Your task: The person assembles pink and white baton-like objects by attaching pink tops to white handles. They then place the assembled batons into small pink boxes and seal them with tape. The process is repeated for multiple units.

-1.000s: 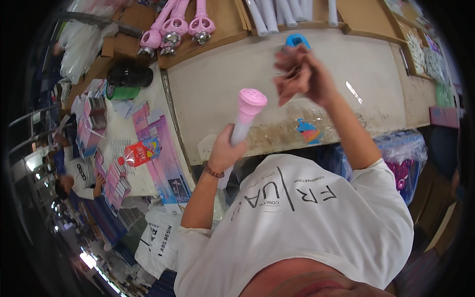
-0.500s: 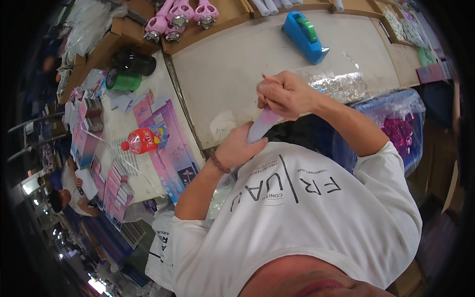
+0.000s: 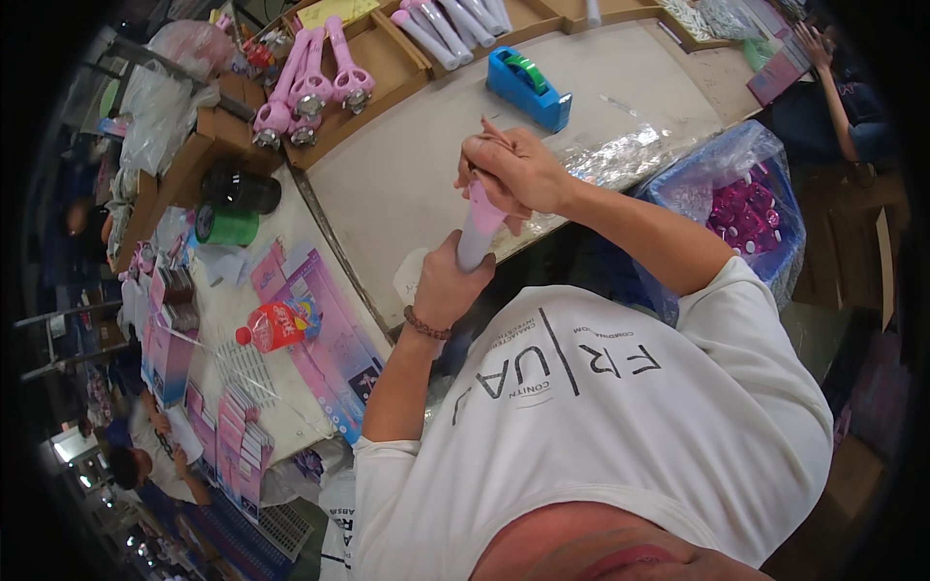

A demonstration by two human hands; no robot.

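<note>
A toy wand (image 3: pixel 480 229), pale whitish at the handle and pink toward the top, is held between my two hands above the near edge of the table. My left hand (image 3: pixel 448 284), with a brown beaded bracelet at the wrist, is closed round the whitish lower end. Around the pink upper end my right hand (image 3: pixel 518 172) is closed, its fingers bent over it and hiding the tip. Beyond my right hand, a blue tape dispenser (image 3: pixel 528 89) with a green roll stands on the table.
Pink wands (image 3: pixel 312 92) and pale handles (image 3: pixel 450 29) lie in cardboard trays at the back. On the left are a red-labelled bottle (image 3: pixel 276 326), pink-purple flat packaging (image 3: pixel 329 349) and a green tape roll (image 3: pixel 228 225). A plastic-lined blue bin (image 3: pixel 668 179) holds magenta pieces at right.
The wand is tilted more upright, with more of its pink part showing. Both hands have shifted slightly left in the picture, and the whole view has turned a little. A co-worker's hand appears at upper right.
</note>
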